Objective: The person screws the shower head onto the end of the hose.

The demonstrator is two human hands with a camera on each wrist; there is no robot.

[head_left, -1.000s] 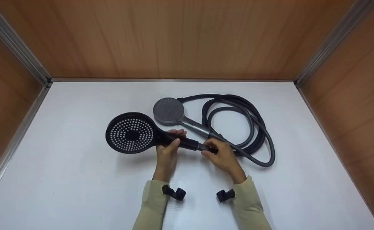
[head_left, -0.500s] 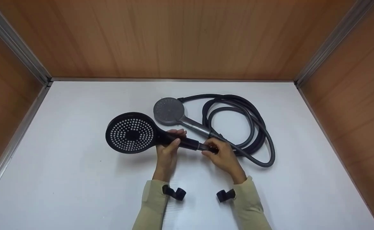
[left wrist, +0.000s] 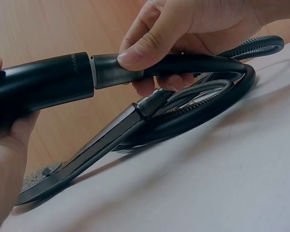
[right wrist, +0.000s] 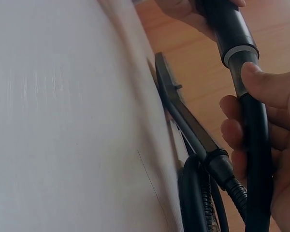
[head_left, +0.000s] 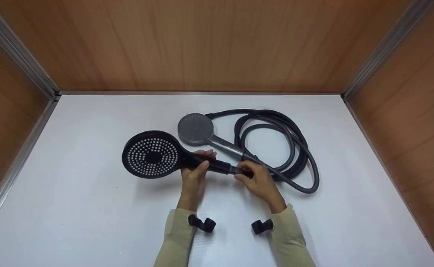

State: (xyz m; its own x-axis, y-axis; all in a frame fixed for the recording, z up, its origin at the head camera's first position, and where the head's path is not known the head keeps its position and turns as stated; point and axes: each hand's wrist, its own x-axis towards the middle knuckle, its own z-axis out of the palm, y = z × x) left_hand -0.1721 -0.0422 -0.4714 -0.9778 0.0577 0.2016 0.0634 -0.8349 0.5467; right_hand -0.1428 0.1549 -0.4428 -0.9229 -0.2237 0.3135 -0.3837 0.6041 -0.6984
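My left hand (head_left: 194,178) holds a large black shower head (head_left: 153,154) by its handle, the face with its pale nozzles turned upward. At the handle's lower end sits the grey connector (left wrist: 116,70) of a smooth black hose (right wrist: 257,154). My right hand (head_left: 257,181) grips this connector and hose between thumb and fingers. A pale ring (right wrist: 239,52) shows where connector and handle meet; how deep they join I cannot tell. Behind both hands a grey shower head (head_left: 195,129) lies on the table, fixed to a ribbed grey hose (head_left: 307,190).
Both hoses lie coiled together to the right of the grey shower head, close to my right hand. Wooden panels (head_left: 202,44) enclose the white table (head_left: 72,207) at the back and sides. Each sleeve carries a small black wrist camera (head_left: 209,225).
Almost nothing differs. Both hands keep their places on the shower head and the hose connector, with only a tiny shift of the right fingers.
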